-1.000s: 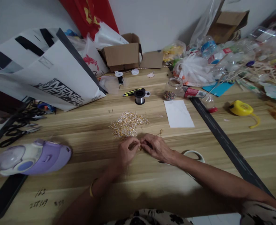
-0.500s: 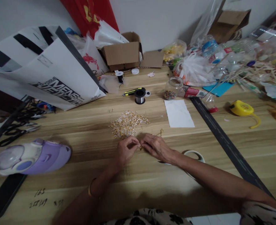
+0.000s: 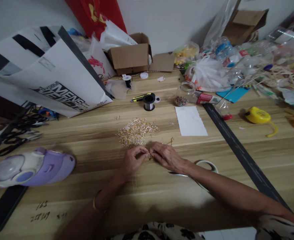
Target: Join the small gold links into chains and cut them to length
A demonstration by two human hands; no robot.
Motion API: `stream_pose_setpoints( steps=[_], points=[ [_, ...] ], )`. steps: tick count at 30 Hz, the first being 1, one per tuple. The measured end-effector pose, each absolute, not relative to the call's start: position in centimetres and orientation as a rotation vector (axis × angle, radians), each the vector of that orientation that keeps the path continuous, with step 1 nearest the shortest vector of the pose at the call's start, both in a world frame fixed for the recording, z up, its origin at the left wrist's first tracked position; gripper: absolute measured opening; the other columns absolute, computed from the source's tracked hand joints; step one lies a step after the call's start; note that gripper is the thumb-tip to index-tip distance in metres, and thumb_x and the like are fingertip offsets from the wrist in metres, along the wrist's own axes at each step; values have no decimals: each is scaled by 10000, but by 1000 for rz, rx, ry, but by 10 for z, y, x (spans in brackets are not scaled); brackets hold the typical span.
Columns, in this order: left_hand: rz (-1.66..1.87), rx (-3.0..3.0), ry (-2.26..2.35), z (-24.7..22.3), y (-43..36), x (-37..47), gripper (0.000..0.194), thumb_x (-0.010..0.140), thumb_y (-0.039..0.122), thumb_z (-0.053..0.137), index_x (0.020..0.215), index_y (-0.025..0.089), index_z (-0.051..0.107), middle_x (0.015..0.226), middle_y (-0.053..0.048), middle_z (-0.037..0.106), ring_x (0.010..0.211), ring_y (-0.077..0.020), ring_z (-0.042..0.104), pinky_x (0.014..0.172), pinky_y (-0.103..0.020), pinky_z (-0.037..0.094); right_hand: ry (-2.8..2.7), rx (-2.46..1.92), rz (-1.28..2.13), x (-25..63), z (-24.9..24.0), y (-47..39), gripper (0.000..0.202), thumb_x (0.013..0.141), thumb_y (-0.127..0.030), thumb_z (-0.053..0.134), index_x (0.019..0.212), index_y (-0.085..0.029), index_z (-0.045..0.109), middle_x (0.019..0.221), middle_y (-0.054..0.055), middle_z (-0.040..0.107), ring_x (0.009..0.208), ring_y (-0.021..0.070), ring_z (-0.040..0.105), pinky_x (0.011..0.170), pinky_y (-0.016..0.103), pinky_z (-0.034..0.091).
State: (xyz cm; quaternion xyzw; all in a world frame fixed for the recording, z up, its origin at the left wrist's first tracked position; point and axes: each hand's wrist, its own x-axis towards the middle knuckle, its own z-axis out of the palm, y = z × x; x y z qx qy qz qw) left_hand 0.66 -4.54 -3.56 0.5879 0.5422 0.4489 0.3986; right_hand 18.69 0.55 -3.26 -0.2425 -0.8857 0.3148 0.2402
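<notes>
My left hand (image 3: 135, 160) and my right hand (image 3: 167, 156) meet fingertip to fingertip low over the table. Both are closed in a pinch. Between and just below the fingertips shows a small gold beaded piece (image 3: 150, 157); its exact form is too small to make out. Thin pale strands (image 3: 134, 182) hang or lie below my left hand. Just beyond the fingers spreads a pile of gold and silver beads or small links (image 3: 137, 131). A short gold strand (image 3: 171, 141) lies beyond my right hand. Under my right forearm, a roll of tape (image 3: 213, 165) is partly hidden beside a pointed blade (image 3: 178, 174).
A spool of wire (image 3: 149, 102), a yellow-black cutter (image 3: 140, 97), a jar of beads (image 3: 184, 93) and white paper (image 3: 191, 121) lie farther back. A purple bottle (image 3: 49, 166) and pliers (image 3: 19, 140) are at left, a yellow tape measure (image 3: 258, 115) at right.
Both hands hold almost the same pinched pose at the same spot. The view has shifted very slightly; nothing else visibly moved.
</notes>
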Motion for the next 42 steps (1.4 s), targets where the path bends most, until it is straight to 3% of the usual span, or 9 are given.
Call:
stream_pose_setpoints(
  steps=[35, 42],
  points=[
    [1081, 1618, 1474, -34, -48, 6, 89, 768, 222, 637, 717, 162, 676, 705, -28, 695, 667, -147, 629, 651, -240, 494, -2325, -723, 974, 186, -35, 4, 73, 893, -147, 463, 871, -178, 525, 797, 16, 557, 680, 129, 511, 634, 228, 376],
    [1164, 1464, 1291, -39, -45, 6, 103, 765, 228, 641, 703, 146, 641, 752, -50, 666, 739, -158, 622, 699, -261, 493, -2239, -722, 1039, 185, -33, 2, 57, 877, -142, 486, 851, -175, 523, 771, 7, 537, 673, 120, 499, 621, 216, 374]
  ],
)
